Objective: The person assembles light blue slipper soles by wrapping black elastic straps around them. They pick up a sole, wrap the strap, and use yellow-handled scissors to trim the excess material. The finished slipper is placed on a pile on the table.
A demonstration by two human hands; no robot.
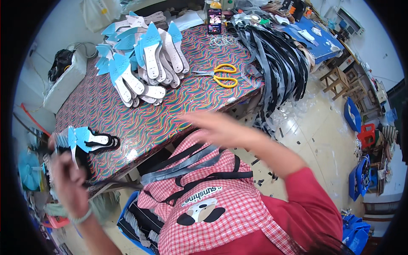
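My left hand (70,180) is at the table's left front corner, blurred by motion. Its fingers look partly curled, and what they hold, if anything, is unclear. A dark strip (114,183) runs from near this hand toward my lap. Just beyond lies a small stack of blue and white shoe insoles (95,140), with black edging on some. My right hand (210,126), also smeared, hovers over the table's front edge with fingers stretched out and nothing visible in them. Black and grey strips (187,163) lie across my red checked apron (238,199).
A large pile of blue and white insoles (148,63) covers the back of the patterned table (178,106). Yellow-handled scissors (225,76), a phone (214,21) and black strips (280,63) are to the right. A blue bin (127,212) stands below; stools (338,80) are farther right.
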